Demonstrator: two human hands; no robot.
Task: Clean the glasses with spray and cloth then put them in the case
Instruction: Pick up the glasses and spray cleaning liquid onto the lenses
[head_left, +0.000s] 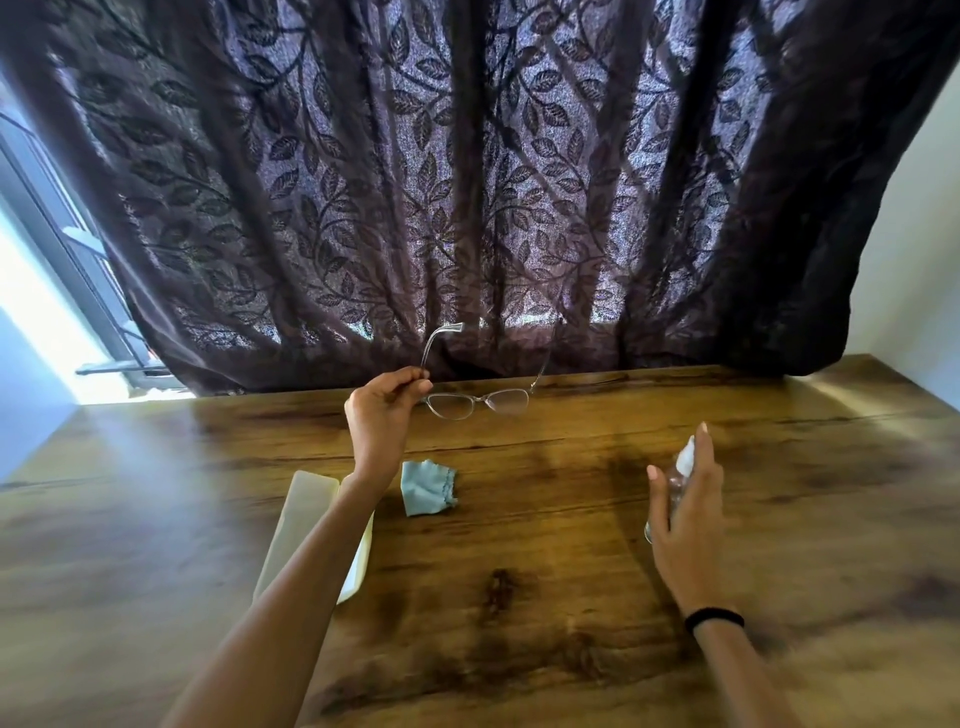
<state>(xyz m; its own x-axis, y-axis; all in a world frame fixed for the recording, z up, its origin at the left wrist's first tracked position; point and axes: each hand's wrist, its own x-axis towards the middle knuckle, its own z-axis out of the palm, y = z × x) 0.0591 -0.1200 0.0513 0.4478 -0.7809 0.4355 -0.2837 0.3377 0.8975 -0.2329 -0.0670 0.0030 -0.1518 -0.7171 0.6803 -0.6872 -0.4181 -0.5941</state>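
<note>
Fingers (408, 387) of the left hand (382, 418) pinch the glasses (475, 404) by one temple; the right hand (688, 519) grips the spray bottle (684, 460).

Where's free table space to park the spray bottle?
Bare wood between the cloth and the right hand holding the spray bottle, right of that hand to the table edge, and between the forearms. Crowded left: case under the left forearm, cloth beside it, glasses in the left hand beyond.
</note>
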